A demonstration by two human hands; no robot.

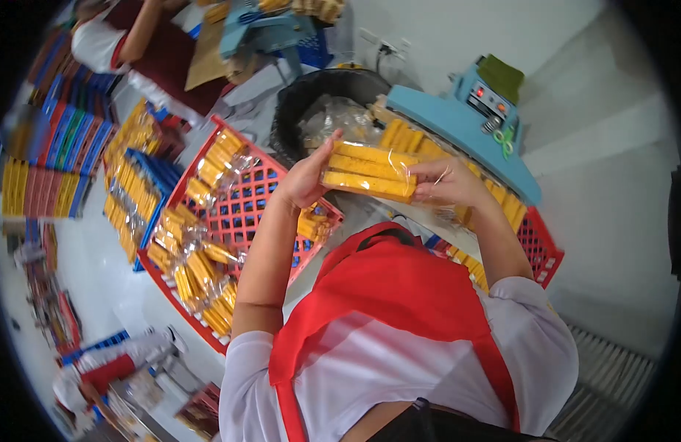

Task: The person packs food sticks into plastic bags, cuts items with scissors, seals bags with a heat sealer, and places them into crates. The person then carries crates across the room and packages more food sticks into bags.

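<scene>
In front of my chest I hold a clear plastic pack of yellow sticks (371, 168), which look like baked bread. My left hand (309, 175) grips its left end, thumb up along the side. At the right end, the fingers of my right hand (452, 181) close on the plastic. Just beyond the pack, more yellow sticks (401, 137) lie in rows beside a blue sealing machine (458, 136). Part of those rows is hidden behind my right hand.
A red lattice crate (246, 193) with bagged sticks stands to the left. Behind it is a black bin (285, 121) holding plastic wrap. Green-handled scissors (505, 141) hang on the machine. Stacked coloured crates (68, 136) and a co-worker (160, 51) are at the far left.
</scene>
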